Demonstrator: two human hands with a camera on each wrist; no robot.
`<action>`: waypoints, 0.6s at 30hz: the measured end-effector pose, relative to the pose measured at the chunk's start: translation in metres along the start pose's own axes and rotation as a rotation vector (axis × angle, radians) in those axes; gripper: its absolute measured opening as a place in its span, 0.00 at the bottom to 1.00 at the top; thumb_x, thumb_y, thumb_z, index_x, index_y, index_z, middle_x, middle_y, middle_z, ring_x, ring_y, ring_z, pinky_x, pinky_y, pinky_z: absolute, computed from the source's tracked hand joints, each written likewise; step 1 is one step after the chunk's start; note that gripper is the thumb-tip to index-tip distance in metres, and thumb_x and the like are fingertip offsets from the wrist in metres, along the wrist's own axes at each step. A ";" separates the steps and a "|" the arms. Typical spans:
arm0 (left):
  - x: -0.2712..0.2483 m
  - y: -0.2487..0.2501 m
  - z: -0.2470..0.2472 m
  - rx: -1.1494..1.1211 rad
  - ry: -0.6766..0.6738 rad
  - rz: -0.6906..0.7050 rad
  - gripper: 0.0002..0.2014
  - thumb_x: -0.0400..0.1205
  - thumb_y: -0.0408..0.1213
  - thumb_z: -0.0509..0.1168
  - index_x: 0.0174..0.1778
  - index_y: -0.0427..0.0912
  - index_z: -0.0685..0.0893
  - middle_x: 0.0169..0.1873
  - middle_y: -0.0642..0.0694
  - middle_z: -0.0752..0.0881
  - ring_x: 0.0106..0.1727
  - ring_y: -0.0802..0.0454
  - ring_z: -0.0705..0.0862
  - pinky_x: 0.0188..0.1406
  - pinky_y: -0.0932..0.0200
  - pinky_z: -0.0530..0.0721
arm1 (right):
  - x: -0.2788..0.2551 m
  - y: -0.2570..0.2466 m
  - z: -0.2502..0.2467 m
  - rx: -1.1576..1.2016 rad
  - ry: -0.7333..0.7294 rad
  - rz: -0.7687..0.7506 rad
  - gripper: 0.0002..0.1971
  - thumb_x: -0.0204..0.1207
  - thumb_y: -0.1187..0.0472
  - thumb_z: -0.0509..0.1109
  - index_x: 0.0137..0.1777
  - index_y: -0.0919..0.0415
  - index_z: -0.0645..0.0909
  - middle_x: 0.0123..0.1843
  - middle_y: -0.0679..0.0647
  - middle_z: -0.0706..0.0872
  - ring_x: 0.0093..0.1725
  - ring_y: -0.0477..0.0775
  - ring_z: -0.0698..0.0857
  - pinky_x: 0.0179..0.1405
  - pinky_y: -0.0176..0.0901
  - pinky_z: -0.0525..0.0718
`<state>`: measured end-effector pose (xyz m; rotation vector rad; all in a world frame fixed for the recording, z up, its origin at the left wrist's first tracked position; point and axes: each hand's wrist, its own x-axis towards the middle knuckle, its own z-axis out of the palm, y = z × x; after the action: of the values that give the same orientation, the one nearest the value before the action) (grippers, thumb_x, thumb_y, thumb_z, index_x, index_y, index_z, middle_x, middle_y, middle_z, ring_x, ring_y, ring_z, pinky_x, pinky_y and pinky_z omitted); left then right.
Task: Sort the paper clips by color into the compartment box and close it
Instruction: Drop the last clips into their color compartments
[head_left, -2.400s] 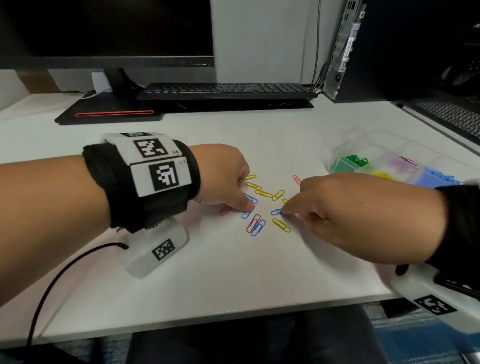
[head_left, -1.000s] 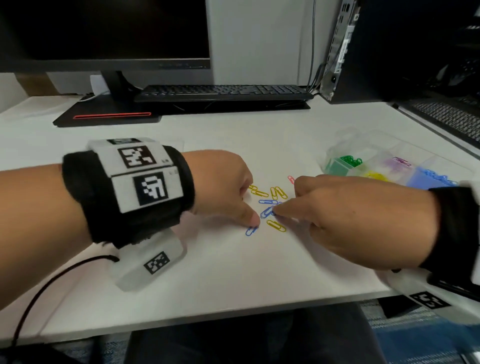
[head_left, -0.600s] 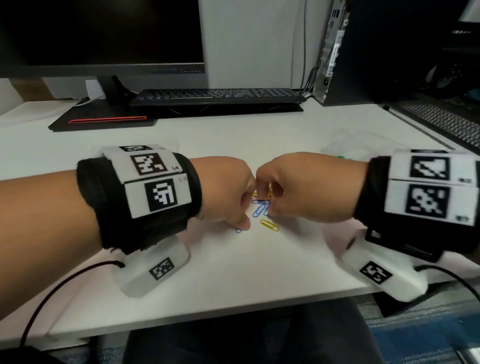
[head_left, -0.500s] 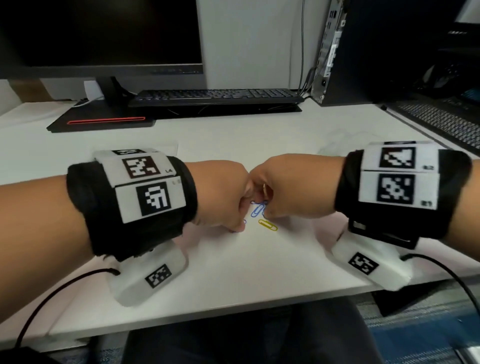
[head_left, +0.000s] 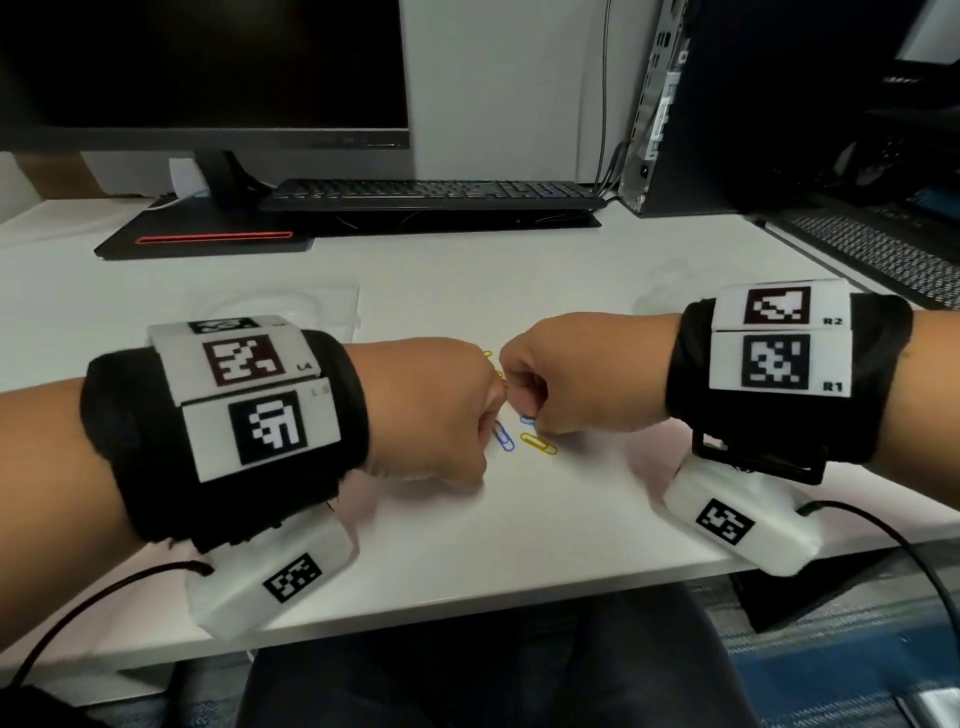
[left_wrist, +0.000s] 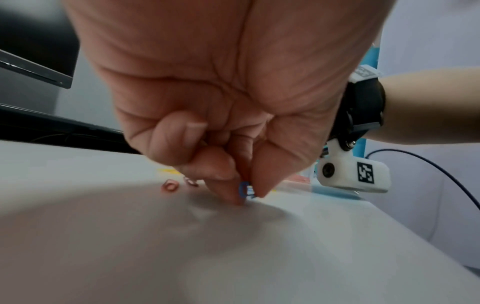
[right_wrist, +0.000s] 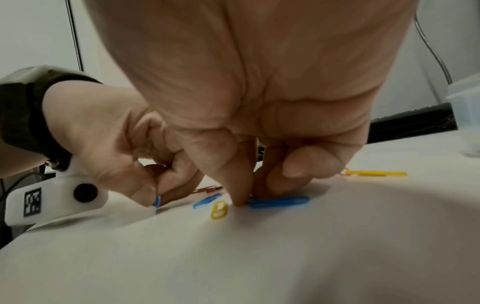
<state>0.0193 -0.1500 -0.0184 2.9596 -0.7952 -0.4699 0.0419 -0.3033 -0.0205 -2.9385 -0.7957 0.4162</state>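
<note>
Both hands are down on the white desk (head_left: 519, 519), knuckles nearly meeting over the last loose paper clips. The left hand (head_left: 431, 410) has its thumb and forefinger curled into a pinch on a blue clip (left_wrist: 244, 190), held on edge just off the surface. The right hand (head_left: 582, 374) is curled too, thumb and fingertips (right_wrist: 240, 197) pressing at the end of a second blue clip (right_wrist: 280, 202) that lies flat; a grip on it looks not yet made.

To do this pick well, I would tip that flat clip up by its rounded end and then pinch it, rather than drag it into its neighbours. A yellow clip (head_left: 538, 443) lies just at 5 o'clock of the right fingertips, a third blue one (head_left: 502, 436) between the hands, and more yellow clips (head_left: 493, 364) at 12 o'clock of the knuckles. Take only blue in one trip.

The compartment box (head_left: 670, 296) sits at 2 o'clock, mostly hidden behind the right wrist; its contents cannot be seen, and its lid is judged open.

Further back stand a keyboard (head_left: 431, 195), a dark monitor (head_left: 202, 73) at 11 o'clock and a computer tower (head_left: 727, 104) at 1 o'clock.
</note>
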 end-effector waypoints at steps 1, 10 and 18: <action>0.001 -0.001 -0.003 -0.019 0.013 -0.005 0.07 0.71 0.41 0.71 0.31 0.49 0.79 0.30 0.52 0.83 0.30 0.55 0.78 0.31 0.60 0.78 | -0.001 0.000 0.001 0.017 0.007 0.006 0.07 0.71 0.64 0.70 0.41 0.51 0.77 0.40 0.45 0.82 0.38 0.47 0.77 0.34 0.40 0.75; 0.020 0.003 -0.016 -0.093 0.124 -0.005 0.05 0.76 0.33 0.66 0.38 0.47 0.86 0.23 0.54 0.82 0.25 0.56 0.80 0.32 0.62 0.80 | -0.015 0.008 0.004 0.076 -0.018 0.054 0.05 0.71 0.65 0.69 0.43 0.54 0.82 0.38 0.47 0.83 0.36 0.48 0.78 0.38 0.41 0.79; 0.034 0.012 -0.008 0.069 0.044 -0.005 0.08 0.73 0.44 0.75 0.45 0.51 0.85 0.39 0.55 0.85 0.40 0.56 0.81 0.44 0.60 0.82 | -0.023 0.016 0.008 0.084 0.009 0.028 0.07 0.74 0.66 0.67 0.42 0.52 0.78 0.37 0.44 0.79 0.34 0.43 0.75 0.31 0.34 0.72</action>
<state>0.0434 -0.1776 -0.0188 3.0238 -0.8166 -0.3832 0.0280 -0.3289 -0.0247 -2.8744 -0.7182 0.4270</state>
